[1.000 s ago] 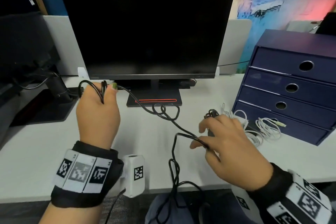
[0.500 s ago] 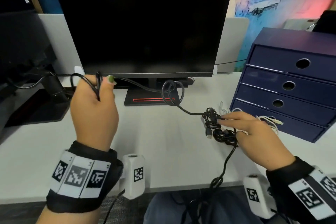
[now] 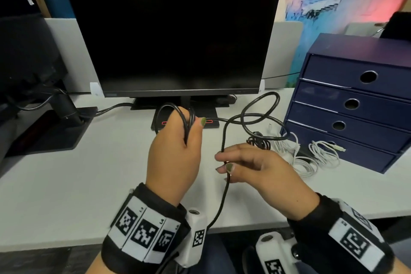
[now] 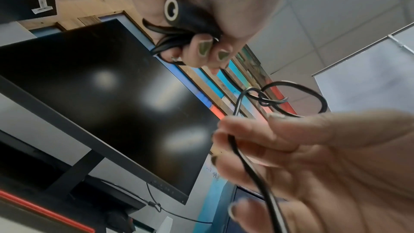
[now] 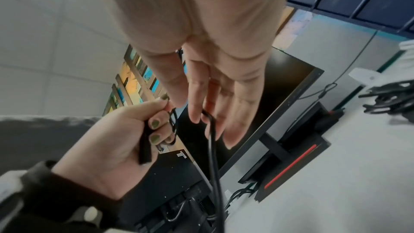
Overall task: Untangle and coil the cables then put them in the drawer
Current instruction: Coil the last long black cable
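Mid-coil, left hand [image 3: 175, 153] gripped a few finished loops of the black cable [image 3: 224, 140], fingers curled round them, raised over the desk [image 3: 66, 184]. Right hand [image 3: 255, 169] pinched the free run just beside it, to the left hand's right. Between the hands the cable arced toward the drawer unit [image 3: 355, 104] in a loose crossed loop; the slack hung off the desk edge below the right hand. White cables [image 3: 311, 158] lay by the bottom drawer.

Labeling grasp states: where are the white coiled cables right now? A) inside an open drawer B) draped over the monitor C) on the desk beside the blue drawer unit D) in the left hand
C: the white coiled cables lie on the white desk, against the blue drawer unit, whose drawers are all closed.
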Available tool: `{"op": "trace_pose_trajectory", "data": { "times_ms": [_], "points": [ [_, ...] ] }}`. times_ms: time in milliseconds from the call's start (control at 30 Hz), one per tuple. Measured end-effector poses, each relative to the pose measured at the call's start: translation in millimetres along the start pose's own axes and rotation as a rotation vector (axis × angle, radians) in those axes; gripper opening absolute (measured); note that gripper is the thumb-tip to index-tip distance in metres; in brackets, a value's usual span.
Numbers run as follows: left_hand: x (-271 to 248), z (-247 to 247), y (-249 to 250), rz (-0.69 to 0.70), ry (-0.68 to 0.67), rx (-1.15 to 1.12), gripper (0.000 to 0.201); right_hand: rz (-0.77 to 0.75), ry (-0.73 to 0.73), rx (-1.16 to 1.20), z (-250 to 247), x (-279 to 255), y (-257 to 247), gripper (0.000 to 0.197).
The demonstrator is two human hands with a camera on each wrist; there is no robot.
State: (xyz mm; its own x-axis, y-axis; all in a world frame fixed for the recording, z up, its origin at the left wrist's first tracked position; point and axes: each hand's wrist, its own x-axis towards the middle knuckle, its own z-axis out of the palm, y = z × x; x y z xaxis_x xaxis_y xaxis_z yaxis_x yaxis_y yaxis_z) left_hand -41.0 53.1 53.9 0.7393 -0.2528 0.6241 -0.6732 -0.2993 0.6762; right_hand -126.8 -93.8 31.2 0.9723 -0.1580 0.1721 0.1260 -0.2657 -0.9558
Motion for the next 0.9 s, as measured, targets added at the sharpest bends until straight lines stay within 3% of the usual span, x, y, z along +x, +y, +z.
{"op": "trace_pose_trajectory", "data": {
  "times_ms": [267, 367, 467, 700, 800, 900],
  "points": [
    [-1, 1, -10, 0.016, -0.09, 0.199, 0.023, 0.002, 0.004, 0.401, -7, -5, -10, 0.038],
    [-2, 2, -11, 0.012, -0.088, 0.219, 0.023, -0.036, 0.104, 0.473, -9, -2, -17, 0.027],
    [-4, 3, -7, 0.062, -0.126, 0.193, 0.022, -0.077, 0.195, 0.34, -13, 2, -17, 0.029],
    [-9, 9, -7, 0.265, -0.318, 0.321, 0.014, -0.175, 0.209, -0.072, 0, 1, -17, 0.04],
    [-8, 6, -11, 0.308, -0.435, 0.341, 0.019, -0.228, 0.324, -0.147, -7, 5, -19, 0.04],
    [-5, -4, -8, 0.267, -0.559, 0.184, 0.017, -0.237, 0.478, -0.226, -27, 12, -18, 0.042]
  ]
}}
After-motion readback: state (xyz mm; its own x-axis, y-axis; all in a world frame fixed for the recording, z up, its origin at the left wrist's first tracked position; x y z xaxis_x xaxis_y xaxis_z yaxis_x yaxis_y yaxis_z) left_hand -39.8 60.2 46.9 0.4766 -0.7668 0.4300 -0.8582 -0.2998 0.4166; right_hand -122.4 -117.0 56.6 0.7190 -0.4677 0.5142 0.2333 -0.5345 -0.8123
